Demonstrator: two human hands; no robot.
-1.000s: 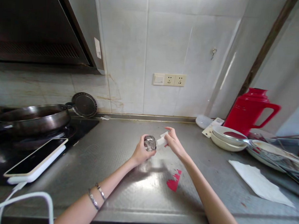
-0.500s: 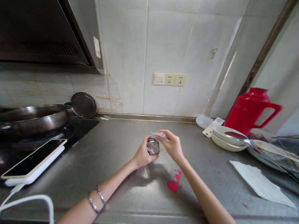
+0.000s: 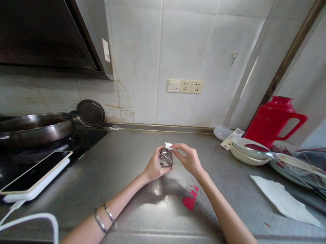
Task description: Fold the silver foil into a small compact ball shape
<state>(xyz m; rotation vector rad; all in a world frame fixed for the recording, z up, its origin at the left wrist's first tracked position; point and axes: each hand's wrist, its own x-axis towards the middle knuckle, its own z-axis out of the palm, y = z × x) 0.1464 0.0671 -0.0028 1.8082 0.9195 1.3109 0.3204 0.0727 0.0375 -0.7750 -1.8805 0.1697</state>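
Small glassy item (image 3: 166,159): smoky grey, see-through, squat with rounded corners; glints and pale lines across the side facing the camera; exact kind not readable at this size
Its place: held up above the metal surface (image 3: 129,149), about mid-width, a shadow on the metal below
White scrap (image 3: 167,145): thin, creased, paper-like, one corner standing up at the item's top edge; contact with the glass cannot be made out
Left hand (image 3: 153,167): grasping the item, wrapped round its left side, thumb along the bottom
Right hand (image 3: 190,159): pinching the scrap between thumb and fingers, from the right
Red cut-out (image 3: 190,199): flat on the surface, jagged top edge, just beside the right forearm
Left limit: edge of the black hob (image 3: 93,135), with pan (image 3: 43,129) and phone (image 3: 36,172)
Right limit: white sheet (image 3: 281,199) lying flat; bowls (image 3: 247,160) and red flask (image 3: 272,121) beyond
Back limit: metal lip (image 3: 141,127) at the wall's foot
Room: wider stretch of bare metal left of the hands, narrower strip between right forearm and sheet
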